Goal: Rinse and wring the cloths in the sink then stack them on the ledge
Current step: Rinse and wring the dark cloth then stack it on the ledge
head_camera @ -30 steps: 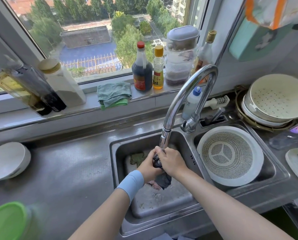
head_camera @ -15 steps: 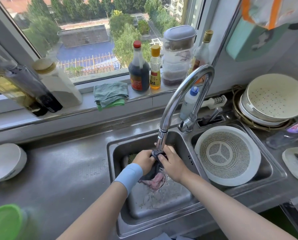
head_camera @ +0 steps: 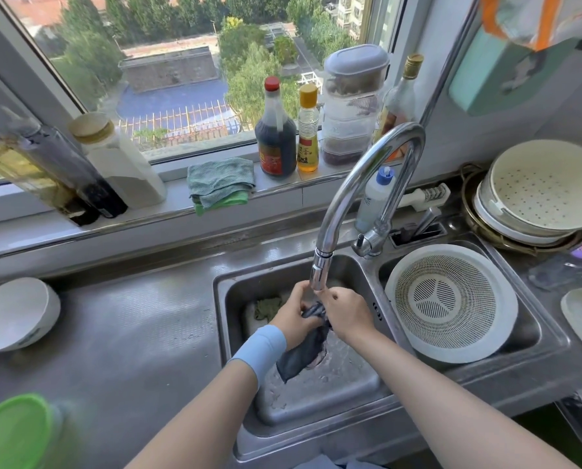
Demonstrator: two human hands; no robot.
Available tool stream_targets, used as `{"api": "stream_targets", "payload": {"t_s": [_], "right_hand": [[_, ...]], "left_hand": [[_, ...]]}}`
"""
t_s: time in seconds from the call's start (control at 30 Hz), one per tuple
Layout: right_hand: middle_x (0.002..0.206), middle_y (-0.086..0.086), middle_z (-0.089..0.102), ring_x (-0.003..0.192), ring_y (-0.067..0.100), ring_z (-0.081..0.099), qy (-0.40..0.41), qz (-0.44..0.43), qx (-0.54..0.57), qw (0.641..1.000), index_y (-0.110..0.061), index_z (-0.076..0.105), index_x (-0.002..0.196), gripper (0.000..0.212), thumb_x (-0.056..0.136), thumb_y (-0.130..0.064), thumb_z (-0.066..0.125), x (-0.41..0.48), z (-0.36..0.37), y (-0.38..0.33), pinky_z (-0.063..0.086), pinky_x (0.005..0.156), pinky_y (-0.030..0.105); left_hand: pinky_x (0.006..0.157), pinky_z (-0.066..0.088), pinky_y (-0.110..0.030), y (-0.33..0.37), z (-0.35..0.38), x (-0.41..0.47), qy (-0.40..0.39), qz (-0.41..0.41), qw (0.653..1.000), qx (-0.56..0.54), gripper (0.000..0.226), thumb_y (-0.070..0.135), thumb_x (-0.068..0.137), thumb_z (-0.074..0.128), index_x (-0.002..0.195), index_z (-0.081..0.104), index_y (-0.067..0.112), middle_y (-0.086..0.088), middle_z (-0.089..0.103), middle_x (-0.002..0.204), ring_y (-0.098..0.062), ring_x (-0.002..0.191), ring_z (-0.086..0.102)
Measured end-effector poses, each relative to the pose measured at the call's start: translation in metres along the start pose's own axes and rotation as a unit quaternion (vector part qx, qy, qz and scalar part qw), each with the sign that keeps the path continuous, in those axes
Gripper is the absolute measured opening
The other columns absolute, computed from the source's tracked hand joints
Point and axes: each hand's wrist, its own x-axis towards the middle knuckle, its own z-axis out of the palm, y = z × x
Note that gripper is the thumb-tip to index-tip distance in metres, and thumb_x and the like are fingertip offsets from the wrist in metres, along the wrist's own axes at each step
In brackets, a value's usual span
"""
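Nearest, at 8 o'clock in the frame, a green-lidded tub [head_camera: 12, 431] stands on the steel worktop [head_camera: 130, 326]. Both forearms reach in from 6 o'clock over the left basin of the sink [head_camera: 230, 333]. The left wrist carries a pale blue wristband [head_camera: 260, 348].

A dark cloth [head_camera: 299, 358] hangs over that basin, its lower end trailing toward 7 o'clock just under the wristband. Whether it touches the basin floor cannot be told. Its upper end is bunched between the two hands.

Left hand [head_camera: 294, 314]: fingers curled round the cloth. Right hand [head_camera: 348, 314]: fingers curled, gripping the same bunch from the 3 o'clock side. Both hands sit directly under the spout of the tap [head_camera: 360, 177]. Water flow cannot be confirmed.

A green cloth [head_camera: 267, 308] lies on the basin floor at 10 o'clock from the hands. A white colander [head_camera: 450, 302] fills the right basin at 3 o'clock. A white bowl [head_camera: 15, 314] rests on the worktop at 9 o'clock.

Farthest, at 11 o'clock, two folded cloths [head_camera: 220, 182] are stacked on the window ledge [head_camera: 79, 228], teal on green, just beside a dark sauce bottle [head_camera: 276, 143].
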Motion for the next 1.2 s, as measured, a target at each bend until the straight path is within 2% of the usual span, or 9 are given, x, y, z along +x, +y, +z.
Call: {"api": "stream_targets", "payload": {"t_s": [0.17, 0.27, 0.4, 0.57, 0.73, 0.9, 1.0, 1.1, 1.2], "right_hand": [[0.105, 0.000, 0.063, 0.100, 0.021, 0.062, -0.035, -0.052, 0.125, 0.990, -0.023, 0.057, 0.102, 0.006, 0.098, -0.026, 0.056, 0.001, 0.001, 0.023, 0.053, 0.089, 0.044], [0.117, -0.002, 0.060, 0.109, 0.016, 0.058, -0.046, -0.083, 0.160, 0.983, -0.035, 0.056, 0.120, 0.033, 0.097, -0.011, 0.051, -0.001, -0.002, 0.017, 0.047, 0.098, 0.035], [0.109, 0.000, 0.059, 0.103, 0.018, 0.059, -0.012, -0.081, 0.111, 0.990, -0.032, 0.064, 0.112, 0.026, 0.097, -0.015, 0.052, 0.002, 0.004, 0.011, 0.045, 0.090, 0.032], [0.091, 0.000, 0.072, 0.086, 0.023, 0.064, 0.039, -0.048, 0.060, 0.996, -0.025, 0.067, 0.096, 0.018, 0.092, -0.040, 0.057, 0.004, 0.011, -0.012, 0.052, 0.075, 0.038], [0.090, 0.011, 0.070, 0.089, 0.035, 0.062, 0.061, 0.023, 0.032, 0.997, -0.015, 0.064, 0.079, 0.046, 0.099, -0.047, 0.037, 0.007, 0.001, -0.018, 0.047, 0.072, 0.038], [0.098, 0.009, 0.064, 0.095, 0.031, 0.059, 0.027, 0.039, 0.117, 0.992, -0.018, 0.051, 0.098, 0.030, 0.104, -0.041, 0.033, -0.001, -0.008, -0.005, 0.038, 0.075, 0.037], [0.111, 0.009, 0.059, 0.097, 0.031, 0.057, -0.030, 0.004, 0.122, 0.992, -0.025, 0.034, 0.114, 0.017, 0.099, -0.030, 0.042, -0.018, 0.006, 0.008, 0.045, 0.083, 0.042], [0.121, 0.011, 0.051, 0.106, 0.031, 0.055, -0.047, -0.067, 0.041, 0.996, -0.018, 0.037, 0.117, 0.018, 0.103, -0.028, 0.044, -0.019, 0.017, 0.014, 0.042, 0.082, 0.037], [0.125, 0.015, 0.051, 0.108, 0.034, 0.055, -0.008, -0.003, 0.074, 0.997, -0.017, 0.041, 0.116, 0.019, 0.103, -0.029, 0.041, -0.003, 0.015, 0.006, 0.043, 0.086, 0.040]], "left_hand": [[0.062, 0.042, -0.017, 0.005, -0.002, 0.008, 0.141, 0.027, 0.986, 0.089, 0.010, 0.024, 0.089, 0.067, 0.084, 0.066, 0.015, 0.002, 0.068, 0.078, -0.012, 0.071, 0.057], [0.058, 0.038, -0.010, 0.011, -0.003, 0.006, 0.118, 0.023, 0.991, 0.054, 0.021, 0.025, 0.097, 0.059, 0.078, 0.067, 0.021, 0.012, 0.064, 0.067, -0.005, 0.066, 0.056], [0.081, 0.046, -0.028, 0.009, -0.003, 0.009, 0.064, 0.006, 0.997, 0.045, 0.009, 0.011, 0.099, 0.050, 0.100, 0.059, 0.010, -0.002, 0.065, 0.088, -0.021, 0.089, 0.061], [0.081, 0.056, -0.033, -0.003, 0.003, 0.001, -0.034, -0.033, 0.999, -0.013, 0.062, 0.007, 0.080, 0.067, 0.129, 0.032, 0.023, -0.010, 0.064, 0.111, -0.023, 0.099, 0.065], [0.074, 0.048, -0.032, -0.018, 0.000, 0.006, 0.068, -0.035, 0.993, 0.085, 0.003, 0.029, 0.092, 0.057, 0.091, 0.060, 0.028, 0.003, 0.069, 0.085, -0.019, 0.083, 0.061], [0.095, 0.052, -0.043, -0.009, 0.007, 0.012, 0.077, -0.114, 0.987, -0.086, 0.022, 0.018, 0.097, 0.049, 0.119, 0.052, 0.018, -0.011, 0.067, 0.112, -0.024, 0.099, 0.063], [0.074, 0.058, -0.039, 0.006, 0.007, 0.012, 0.061, -0.164, 0.921, -0.347, 0.023, 0.007, 0.099, 0.044, 0.117, 0.056, 0.013, -0.016, 0.069, 0.105, -0.028, 0.091, 0.069], [0.069, 0.055, -0.031, 0.007, 0.006, 0.009, 0.029, -0.119, 0.938, -0.324, 0.022, 0.011, 0.103, 0.046, 0.104, 0.068, 0.009, -0.014, 0.071, 0.093, -0.022, 0.080, 0.069], [0.085, 0.058, -0.039, -0.003, 0.010, 0.011, 0.062, -0.094, 0.953, -0.281, 0.020, 0.009, 0.099, 0.055, 0.108, 0.073, 0.010, -0.012, 0.075, 0.100, -0.027, 0.093, 0.072]]}}
